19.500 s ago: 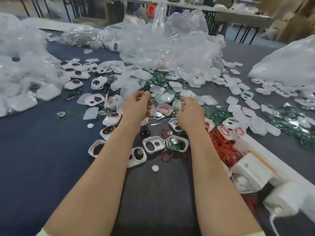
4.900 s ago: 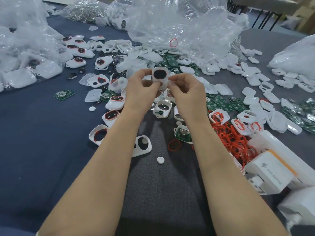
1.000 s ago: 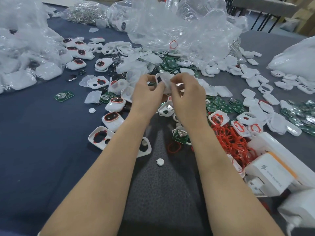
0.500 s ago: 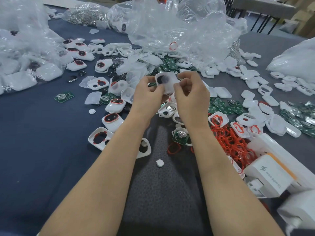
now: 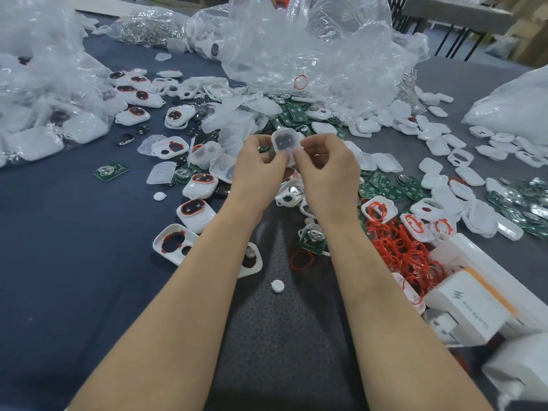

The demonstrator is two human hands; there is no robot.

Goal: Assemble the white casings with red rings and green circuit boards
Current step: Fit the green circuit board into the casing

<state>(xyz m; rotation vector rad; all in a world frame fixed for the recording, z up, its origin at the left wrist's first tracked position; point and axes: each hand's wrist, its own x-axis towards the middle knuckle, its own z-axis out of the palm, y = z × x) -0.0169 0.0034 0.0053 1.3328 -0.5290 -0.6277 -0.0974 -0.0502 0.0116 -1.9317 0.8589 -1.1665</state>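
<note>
Both hands hold one white casing (image 5: 285, 140) upright above the table, its dark inner face toward me. My left hand (image 5: 258, 171) pinches its left edge and my right hand (image 5: 328, 170) pinches its right and lower edge. White casings with red rings (image 5: 195, 209) lie on the table to the left. A heap of loose red rings (image 5: 400, 250) sits at the right. Green circuit boards (image 5: 385, 189) are scattered beyond my right hand, one board (image 5: 312, 240) lies just under my right wrist.
Crumpled clear plastic bags (image 5: 311, 46) rise at the back, another bag (image 5: 38, 93) at the left. A white and orange box (image 5: 468, 304) stands at the right front. A small white round cap (image 5: 277, 286) and a single red ring (image 5: 302, 259) lie between my forearms.
The casing has been turned in my fingers, so its dark inner face now points at me. Both hands stayed at about the same spot.
</note>
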